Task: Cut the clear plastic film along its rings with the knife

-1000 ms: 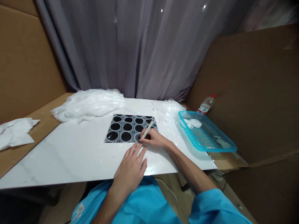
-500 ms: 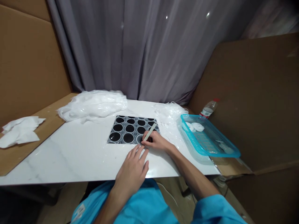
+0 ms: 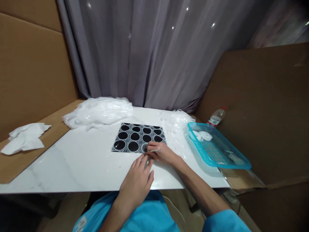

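Observation:
A black sheet with rows of grey-ringed circles [image 3: 134, 136] lies flat on the white table. At its front right edge my right hand [image 3: 162, 152] is closed around a thin pale stick [image 3: 154, 150], which lies low and nearly level across the fingers. Its exact kind is not clear. My left hand [image 3: 137, 178] rests on the table in front of the sheet, palm down and fingers stretched out. The left fingertips meet or nearly touch those of my right hand. Whatever lies beneath the fingertips is hidden.
Behind the sheet are a heap of white, filmy material [image 3: 98, 111] and a smaller white pile [image 3: 178, 120]. To the right stands a blue basket [image 3: 205, 158] holding white coils, with a bottle [image 3: 216, 116] behind. White tissue [image 3: 26, 138] lies left; cardboard walls [image 3: 265, 119] flank the table.
The stick in my right hand has tipped from slanting upward to nearly level. My left hand stays almost in place. The whole view has shifted slightly.

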Tool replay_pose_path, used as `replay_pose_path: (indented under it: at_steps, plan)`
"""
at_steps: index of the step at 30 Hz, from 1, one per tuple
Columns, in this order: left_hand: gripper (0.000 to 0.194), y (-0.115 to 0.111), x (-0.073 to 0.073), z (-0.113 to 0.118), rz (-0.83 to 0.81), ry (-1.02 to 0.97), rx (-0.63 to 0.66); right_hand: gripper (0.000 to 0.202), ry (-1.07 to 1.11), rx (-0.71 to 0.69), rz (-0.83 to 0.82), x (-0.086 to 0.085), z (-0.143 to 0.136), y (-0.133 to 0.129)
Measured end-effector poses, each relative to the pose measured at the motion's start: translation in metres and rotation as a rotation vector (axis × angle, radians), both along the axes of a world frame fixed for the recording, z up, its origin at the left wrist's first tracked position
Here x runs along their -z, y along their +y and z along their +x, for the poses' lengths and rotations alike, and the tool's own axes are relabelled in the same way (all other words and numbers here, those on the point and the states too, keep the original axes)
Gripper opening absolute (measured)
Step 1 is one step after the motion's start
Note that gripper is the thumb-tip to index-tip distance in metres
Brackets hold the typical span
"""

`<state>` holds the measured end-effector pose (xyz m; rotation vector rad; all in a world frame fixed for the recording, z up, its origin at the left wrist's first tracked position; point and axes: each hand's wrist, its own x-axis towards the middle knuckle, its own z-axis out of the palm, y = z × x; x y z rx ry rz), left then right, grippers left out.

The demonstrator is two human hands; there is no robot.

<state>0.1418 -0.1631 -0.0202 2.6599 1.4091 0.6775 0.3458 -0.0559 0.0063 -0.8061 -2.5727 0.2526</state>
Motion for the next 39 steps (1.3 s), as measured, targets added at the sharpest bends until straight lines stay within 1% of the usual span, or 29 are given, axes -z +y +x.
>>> replay_pose_path:
  at_steps: [3,5,7,9,12,15,17,20,23,26,28,30,33,35,37,38,39]
  plan:
    - [0.046,0.000,-0.002,0.001,0.009,-0.002,0.005,0.015,-0.030,0.000,0.067,0.002,-0.001,0.000]
    - [0.046,0.000,-0.004,0.001,0.009,-0.003,0.007,0.010,-0.035,-0.011,0.080,0.002,-0.001,0.001]
    - [0.047,0.000,-0.006,0.002,0.000,-0.004,0.007,0.015,-0.029,-0.015,0.078,0.004,0.000,0.003]
    - [0.046,-0.001,-0.007,0.002,-0.008,-0.010,0.009,0.016,-0.003,0.008,0.087,0.006,0.003,0.007]
    - [0.046,-0.002,-0.007,0.001,-0.010,-0.035,0.014,0.015,0.062,0.086,0.121,0.009,0.009,0.015]
    - [0.046,-0.002,-0.006,0.000,-0.014,-0.059,0.012,0.020,0.136,0.176,0.164,0.007,0.018,0.025]
    - [0.047,-0.003,-0.007,0.000,-0.020,-0.064,0.011,0.023,0.196,0.244,0.196,0.001,0.024,0.032]
    - [0.047,-0.003,-0.008,-0.001,-0.024,-0.057,0.008,0.025,0.287,0.358,0.258,-0.014,0.037,0.040]
    - [0.047,-0.003,-0.007,-0.001,-0.032,-0.038,0.014,0.025,0.405,0.509,0.353,-0.034,0.058,0.038]
    - [0.047,-0.001,-0.003,-0.002,-0.034,-0.023,0.025,0.029,0.479,0.720,0.448,-0.055,0.092,0.023]
    - [0.047,0.000,0.000,-0.002,-0.030,-0.025,0.028,0.034,0.431,0.886,0.462,-0.066,0.121,0.009]
    - [0.047,0.000,0.002,-0.002,-0.026,-0.036,0.031,0.037,0.321,1.059,0.443,-0.072,0.153,-0.005]
    - [0.046,-0.001,0.002,0.000,-0.024,-0.055,0.032,0.034,0.121,1.282,0.362,-0.071,0.197,-0.020]
    - [0.046,-0.002,0.001,0.001,-0.019,-0.060,0.022,0.029,-0.052,1.369,0.190,-0.064,0.217,-0.025]
    - [0.046,-0.003,0.001,0.001,-0.006,-0.060,0.010,0.028,-0.162,1.427,0.078,-0.056,0.225,-0.026]
    - [0.047,-0.003,0.001,0.001,0.001,-0.060,0.006,0.029,-0.162,1.434,0.065,-0.053,0.224,-0.025]
    - [0.047,-0.003,0.002,0.002,0.009,-0.060,0.001,0.031,-0.119,1.413,0.077,-0.050,0.220,-0.023]
